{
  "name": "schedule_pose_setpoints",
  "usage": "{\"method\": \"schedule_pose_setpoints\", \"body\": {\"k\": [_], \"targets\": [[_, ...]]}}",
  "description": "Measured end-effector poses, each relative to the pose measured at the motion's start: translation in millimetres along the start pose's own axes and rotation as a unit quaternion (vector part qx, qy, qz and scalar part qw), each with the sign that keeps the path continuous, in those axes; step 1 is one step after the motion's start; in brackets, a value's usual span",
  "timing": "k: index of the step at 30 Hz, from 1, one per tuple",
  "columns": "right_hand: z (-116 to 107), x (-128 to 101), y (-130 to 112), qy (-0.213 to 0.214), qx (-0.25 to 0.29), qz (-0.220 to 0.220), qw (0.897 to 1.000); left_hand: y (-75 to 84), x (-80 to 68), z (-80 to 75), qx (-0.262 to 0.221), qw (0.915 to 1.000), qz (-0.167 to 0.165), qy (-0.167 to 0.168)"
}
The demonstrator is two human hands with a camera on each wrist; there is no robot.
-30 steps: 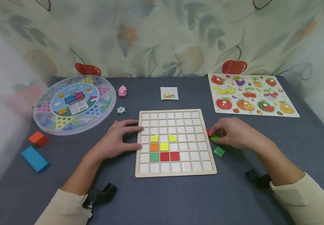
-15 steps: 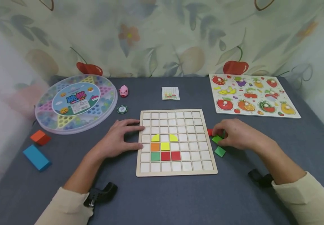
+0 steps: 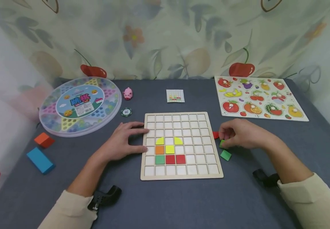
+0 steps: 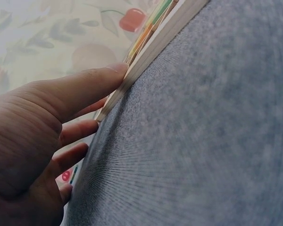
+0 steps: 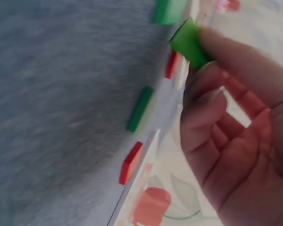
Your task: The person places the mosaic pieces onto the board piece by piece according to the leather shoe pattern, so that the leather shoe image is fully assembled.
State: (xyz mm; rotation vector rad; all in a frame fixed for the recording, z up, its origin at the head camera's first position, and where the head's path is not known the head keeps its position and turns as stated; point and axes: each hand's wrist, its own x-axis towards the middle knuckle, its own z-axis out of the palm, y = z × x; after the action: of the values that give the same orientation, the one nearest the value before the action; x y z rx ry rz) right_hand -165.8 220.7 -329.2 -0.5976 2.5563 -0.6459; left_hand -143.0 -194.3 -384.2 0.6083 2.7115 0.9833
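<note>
At the left of the counter (image 3: pixel 182 203), a blue block (image 3: pixel 40 160) and an orange block (image 3: pixel 44 140) lie near a round game board (image 3: pixel 80 101). The left hand (image 3: pixel 120 139), fingers extended, touches the left edge of a wooden grid board (image 3: pixel 182 177), which holds coloured tiles (image 3: pixel 169 149) in some cells. Just beyond its right edge, the right hand (image 3: pixel 243 135) pinches a light green tile (image 5: pixel 191 44) between thumb and fingers, near a red tile (image 3: pixel 216 135) and a green tile (image 3: pixel 225 155). Farther back at right lies a fruit puzzle (image 3: pixel 261 98).
</note>
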Motion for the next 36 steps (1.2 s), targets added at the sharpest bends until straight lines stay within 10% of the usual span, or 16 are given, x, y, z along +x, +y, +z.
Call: {"method": "schedule_pose_setpoints", "body": {"k": [11,25,36], "targets": [[12.3,14.4,-31.5,-0.049,0.134,-0.049,0.989,-1.5,-5.4,4.9,0.000,1.0000,-0.003,-0.005],[39.7,42.0,-61.7,-0.153,0.142,-0.070,0.975,-3.1,-4.8,5.8,-0.005,1.0000,-0.005,-0.004],[45.5,35.3,-76.1,-0.087,0.034,-0.056,0.994,0.8,-0.8,2.3,-0.001,1.0000,0.000,0.005]]}}
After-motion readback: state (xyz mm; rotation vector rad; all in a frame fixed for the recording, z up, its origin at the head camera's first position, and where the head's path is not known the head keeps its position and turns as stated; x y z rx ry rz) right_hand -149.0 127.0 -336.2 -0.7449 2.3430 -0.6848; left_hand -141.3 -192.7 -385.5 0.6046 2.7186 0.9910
